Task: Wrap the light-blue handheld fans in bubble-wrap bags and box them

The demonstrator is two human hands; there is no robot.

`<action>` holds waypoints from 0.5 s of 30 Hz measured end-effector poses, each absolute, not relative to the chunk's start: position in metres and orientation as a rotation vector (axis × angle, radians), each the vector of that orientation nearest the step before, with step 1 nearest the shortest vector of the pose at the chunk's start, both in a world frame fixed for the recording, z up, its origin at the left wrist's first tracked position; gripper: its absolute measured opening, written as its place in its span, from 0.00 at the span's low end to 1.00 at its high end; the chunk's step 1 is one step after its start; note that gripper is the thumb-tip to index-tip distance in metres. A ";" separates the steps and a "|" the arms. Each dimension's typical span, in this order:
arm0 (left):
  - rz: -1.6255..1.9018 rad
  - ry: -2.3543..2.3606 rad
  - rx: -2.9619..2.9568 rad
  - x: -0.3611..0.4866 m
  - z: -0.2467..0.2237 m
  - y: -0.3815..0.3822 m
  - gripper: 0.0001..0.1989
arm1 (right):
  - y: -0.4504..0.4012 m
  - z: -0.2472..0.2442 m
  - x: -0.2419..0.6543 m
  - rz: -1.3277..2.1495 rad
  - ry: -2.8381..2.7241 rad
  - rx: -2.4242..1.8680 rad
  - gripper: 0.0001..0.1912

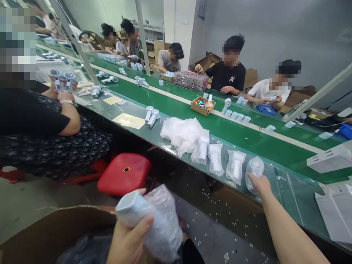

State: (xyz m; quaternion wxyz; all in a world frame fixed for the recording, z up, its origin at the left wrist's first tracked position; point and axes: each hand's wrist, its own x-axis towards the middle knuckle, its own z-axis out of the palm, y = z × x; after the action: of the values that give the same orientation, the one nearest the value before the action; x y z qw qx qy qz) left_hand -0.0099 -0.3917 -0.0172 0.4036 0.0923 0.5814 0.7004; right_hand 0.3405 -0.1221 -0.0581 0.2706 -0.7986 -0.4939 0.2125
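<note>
My left hand (132, 233) is closed around a pale blue-white part (134, 207), partly inside a clear bubble bag (165, 223), above a cardboard box at the lower left. On the near edge of the bench, my right hand (260, 183) grips a bagged part (255, 168) with a round end. To its left lie several more bagged parts, one of them a wrapped part (235, 167) beside my right hand's. A pile of white bubble bags (183, 134) sits at the left end of that row.
A green conveyor belt (176, 104) runs across, with a small box of coloured pieces (203, 105) beyond. A red stool (123, 174) and open carton (57, 216) stand below left. White cartons (335, 212) lie right. Several people sit along the line.
</note>
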 end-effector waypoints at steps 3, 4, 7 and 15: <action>1.653 1.534 0.541 0.011 -0.012 -0.376 0.34 | -0.140 -0.042 0.319 0.603 -1.287 -2.097 0.38; 1.583 1.553 0.672 0.017 -0.010 -0.372 0.31 | -0.153 -0.034 0.309 0.649 -1.288 -2.047 0.40; 1.319 1.554 1.163 0.034 -0.003 -0.367 0.27 | -0.211 -0.009 0.272 1.420 -1.158 -1.686 0.37; 0.787 1.408 2.077 0.074 -0.016 -0.404 0.33 | -0.351 -0.032 0.232 2.608 -0.579 -0.814 0.29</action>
State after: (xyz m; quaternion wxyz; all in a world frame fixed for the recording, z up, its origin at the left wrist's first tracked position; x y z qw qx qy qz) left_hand 0.0743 -0.4036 -0.0162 0.2531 0.7640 0.5181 0.2895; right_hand 0.2324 -0.3515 -0.0319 0.1735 -0.2870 -0.2041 0.9197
